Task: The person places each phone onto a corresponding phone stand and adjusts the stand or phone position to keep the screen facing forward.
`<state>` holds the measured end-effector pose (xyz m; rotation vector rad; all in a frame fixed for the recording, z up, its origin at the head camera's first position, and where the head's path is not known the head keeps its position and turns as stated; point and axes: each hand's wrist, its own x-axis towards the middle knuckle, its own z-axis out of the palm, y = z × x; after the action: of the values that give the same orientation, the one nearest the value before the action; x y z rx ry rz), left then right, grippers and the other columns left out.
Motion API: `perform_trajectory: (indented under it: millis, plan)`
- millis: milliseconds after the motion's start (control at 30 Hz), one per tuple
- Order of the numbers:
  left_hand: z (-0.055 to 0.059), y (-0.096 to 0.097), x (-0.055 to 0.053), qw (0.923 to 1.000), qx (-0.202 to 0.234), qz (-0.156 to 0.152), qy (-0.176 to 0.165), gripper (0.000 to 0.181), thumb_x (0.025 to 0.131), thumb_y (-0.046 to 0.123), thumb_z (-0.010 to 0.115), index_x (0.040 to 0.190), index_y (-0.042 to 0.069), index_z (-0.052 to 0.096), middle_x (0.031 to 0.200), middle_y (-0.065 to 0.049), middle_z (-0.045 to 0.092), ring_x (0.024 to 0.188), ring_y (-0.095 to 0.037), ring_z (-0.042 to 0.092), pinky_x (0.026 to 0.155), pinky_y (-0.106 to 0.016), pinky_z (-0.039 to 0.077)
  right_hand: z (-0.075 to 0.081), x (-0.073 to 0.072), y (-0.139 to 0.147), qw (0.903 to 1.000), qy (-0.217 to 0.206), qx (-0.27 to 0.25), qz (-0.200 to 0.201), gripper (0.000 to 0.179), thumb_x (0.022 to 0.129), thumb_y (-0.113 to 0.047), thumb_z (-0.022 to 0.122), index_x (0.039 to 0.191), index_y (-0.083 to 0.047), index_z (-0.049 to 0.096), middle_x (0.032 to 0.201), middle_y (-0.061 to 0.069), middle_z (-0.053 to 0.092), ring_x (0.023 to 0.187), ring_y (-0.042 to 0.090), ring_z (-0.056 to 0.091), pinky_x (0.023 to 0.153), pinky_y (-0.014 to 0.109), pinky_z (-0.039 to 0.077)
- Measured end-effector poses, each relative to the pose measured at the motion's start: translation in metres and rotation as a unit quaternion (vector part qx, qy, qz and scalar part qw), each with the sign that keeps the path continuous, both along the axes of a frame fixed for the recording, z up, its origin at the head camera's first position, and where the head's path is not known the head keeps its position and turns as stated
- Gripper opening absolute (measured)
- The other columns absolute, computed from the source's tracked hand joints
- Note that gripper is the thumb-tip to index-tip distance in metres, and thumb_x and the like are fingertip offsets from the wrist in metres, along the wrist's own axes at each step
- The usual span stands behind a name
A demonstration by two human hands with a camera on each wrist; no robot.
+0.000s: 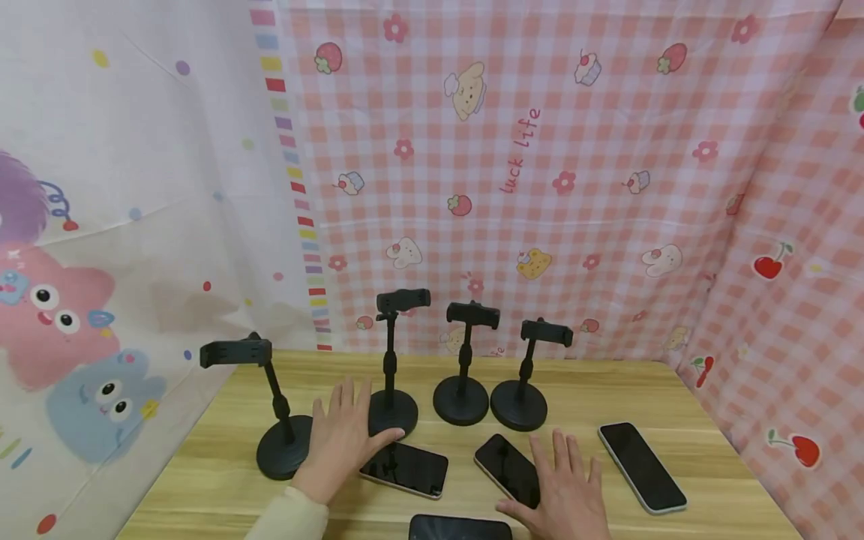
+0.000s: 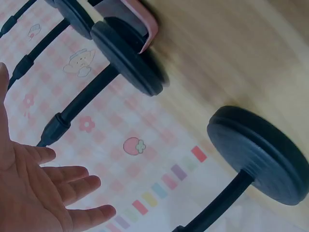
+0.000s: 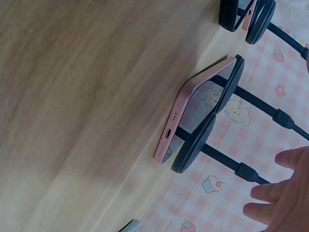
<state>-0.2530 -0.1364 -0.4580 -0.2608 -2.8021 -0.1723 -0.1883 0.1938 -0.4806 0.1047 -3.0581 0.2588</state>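
My left hand (image 1: 342,439), fingers spread, hovers between the leftmost phone stand (image 1: 283,446) and a second phone stand (image 1: 394,412). Its thumb overlaps the corner of a dark-screened phone (image 1: 412,471) in the head view. The right hand (image 1: 567,491) is also spread, over the lower end of another phone (image 1: 506,465); in the right wrist view that phone (image 3: 181,113) shows a pink edge. Neither hand holds anything; the left wrist view shows the left palm (image 2: 34,198) bare with fingers apart.
Two more black phone stands (image 1: 462,397) (image 1: 520,405) stand upright at the back of the wooden table (image 1: 574,382). A white-edged phone (image 1: 641,465) lies on the right, and one more phone (image 1: 460,528) at the front edge. Patterned cloths (image 1: 574,225) hang behind and beside.
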Motion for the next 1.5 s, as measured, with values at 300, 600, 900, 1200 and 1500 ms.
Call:
perform_trajectory:
  millis: [300, 600, 900, 1200, 1500]
  plan:
    - [0.017, 0.003, -0.012, 0.9979, 0.063, -0.013, -0.006, 0.091, 0.086, 0.067, 0.062, 0.148, 0.003, 0.042, 0.145, -0.027, 0.044, 0.129, -0.044, 0.046, 0.1, -0.065, 0.036, 0.003, -0.001, -0.003, 0.9999, -0.008, 0.006, 0.01, 0.112, 0.065, -0.085, 0.064, 0.145, -0.008, 0.048, 0.146, 0.031, 0.04, 0.131, 0.053, 0.038, 0.099, 0.073, 0.029]
    - [0.027, 0.005, -0.022, 0.9952, 0.096, -0.018, -0.002, 0.087, 0.089, 0.061, 0.063, 0.149, 0.002, 0.041, 0.14, -0.028, 0.05, 0.122, -0.044, 0.053, 0.095, -0.059, 0.044, 0.004, 0.0, -0.004, 0.9998, 0.005, 0.011, 0.015, 0.107, 0.066, -0.084, 0.065, 0.142, -0.008, 0.053, 0.143, 0.028, 0.045, 0.125, 0.05, 0.045, 0.095, 0.068, 0.036]
    - [0.037, 0.007, -0.034, 0.9908, 0.134, -0.011, -0.017, 0.077, 0.092, 0.055, 0.063, 0.145, 0.001, 0.047, 0.131, -0.024, 0.058, 0.111, -0.04, 0.062, 0.083, -0.054, 0.053, 0.007, 0.003, -0.005, 0.9996, -0.009, 0.014, 0.022, 0.095, 0.07, -0.081, 0.063, 0.126, -0.005, 0.065, 0.121, 0.02, 0.062, 0.109, 0.042, 0.058, 0.086, 0.063, 0.045]
    - [0.05, 0.009, -0.053, 0.9818, 0.184, -0.007, -0.048, 0.071, 0.096, 0.05, 0.061, 0.146, 0.002, 0.046, 0.14, -0.022, 0.054, 0.118, -0.039, 0.058, 0.091, -0.055, 0.049, 0.013, 0.002, -0.008, 0.996, -0.088, 0.013, 0.004, 0.076, 0.074, -0.076, 0.066, 0.1, -0.005, 0.072, 0.082, 0.008, 0.061, 0.071, 0.024, 0.058, 0.067, 0.046, 0.051]
    - [0.054, 0.016, -0.072, 0.973, 0.227, -0.032, -0.024, 0.052, 0.096, 0.037, 0.066, 0.13, -0.002, 0.06, 0.119, -0.021, 0.066, 0.1, -0.034, 0.066, 0.083, -0.049, 0.053, 0.013, 0.002, -0.011, 0.9922, -0.123, 0.013, -0.013, 0.077, 0.075, -0.076, 0.065, 0.099, -0.004, 0.072, 0.079, 0.007, 0.061, 0.07, 0.021, 0.056, 0.066, 0.043, 0.052]
